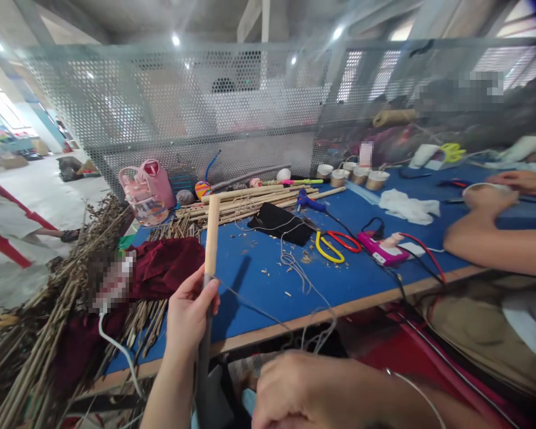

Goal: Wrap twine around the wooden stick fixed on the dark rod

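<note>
My left hand (190, 316) is closed around a wooden stick (212, 235), held upright above the table's near edge. Its upper part is bare pale wood; below my thumb it looks grey, as if covered or wrapped. From there a thin grey cord (252, 308) stretches right and down toward my right hand (290, 387). That hand is low in front of me, slightly blurred, its fingers curled under and out of sight, so whatever it holds is hidden. Loose grey cord (297, 268) lies in loops on the blue table (259, 292).
Scissors (335, 245), a blue glue gun (310, 201), a black cloth (280, 223) and a purple power strip (384, 249) lie ahead. Bare sticks (250, 199) are piled behind. Dried stalks (40, 333) and dark red cloth (165, 268) fill the left. A co-worker's arm (495, 238) rests at right.
</note>
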`<state>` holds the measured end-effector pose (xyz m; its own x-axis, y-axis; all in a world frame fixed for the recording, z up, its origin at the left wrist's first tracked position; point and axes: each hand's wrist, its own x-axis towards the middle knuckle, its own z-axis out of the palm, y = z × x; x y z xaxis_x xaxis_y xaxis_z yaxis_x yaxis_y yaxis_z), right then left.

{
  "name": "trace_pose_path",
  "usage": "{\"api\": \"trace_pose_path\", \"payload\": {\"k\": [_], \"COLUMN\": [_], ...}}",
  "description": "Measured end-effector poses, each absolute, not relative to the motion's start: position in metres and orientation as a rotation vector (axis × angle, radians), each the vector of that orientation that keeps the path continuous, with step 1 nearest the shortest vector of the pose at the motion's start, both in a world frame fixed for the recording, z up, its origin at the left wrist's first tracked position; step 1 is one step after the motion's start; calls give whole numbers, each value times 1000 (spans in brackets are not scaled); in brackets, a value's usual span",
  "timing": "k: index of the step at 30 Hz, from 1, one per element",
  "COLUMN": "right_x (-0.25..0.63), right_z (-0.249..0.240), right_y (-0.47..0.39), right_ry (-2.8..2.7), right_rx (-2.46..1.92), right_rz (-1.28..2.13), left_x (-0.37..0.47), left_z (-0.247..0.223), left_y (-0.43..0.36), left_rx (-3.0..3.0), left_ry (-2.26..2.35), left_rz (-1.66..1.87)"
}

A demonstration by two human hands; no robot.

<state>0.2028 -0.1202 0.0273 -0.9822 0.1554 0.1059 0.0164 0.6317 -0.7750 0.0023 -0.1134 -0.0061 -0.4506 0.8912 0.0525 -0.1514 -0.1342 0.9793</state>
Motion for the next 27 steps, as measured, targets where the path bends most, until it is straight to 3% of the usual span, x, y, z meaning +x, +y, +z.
{"api": "trace_pose_path", "payload": {"k": [2, 6, 9, 13, 18, 21, 24, 27], "right_x": [202, 218, 219, 199, 201, 214, 209, 182], "right_z": [34, 21, 6, 10, 47, 62, 63, 52], "right_y": [-95, 3, 57, 40, -26, -24, -2, 10], "right_ry": [-2677, -2413, -2528, -2651, -2983, -3001, -2529, -2249], "right_rx": [-234, -1213, -1568, -1265, -441, -558, -903, -684], "right_rz": [1178, 478, 277, 385, 1039, 999, 739, 1137], "left_x": [-1, 0, 6, 9, 6, 6, 11, 18], "left_z": [-7, -10, -11, -11, -9, -4, 4, 10], "left_y": [-116, -120, -120, -117, -116, -115, -111, -105], "left_rx": [876, 868, 887, 862, 848, 850, 867, 952], "left_ry": [1339, 1313, 1292, 1315, 1333, 1341, 1389, 1503], "left_rz": [1701, 1681, 1646, 1611, 1587, 1594, 1595, 1581]}}
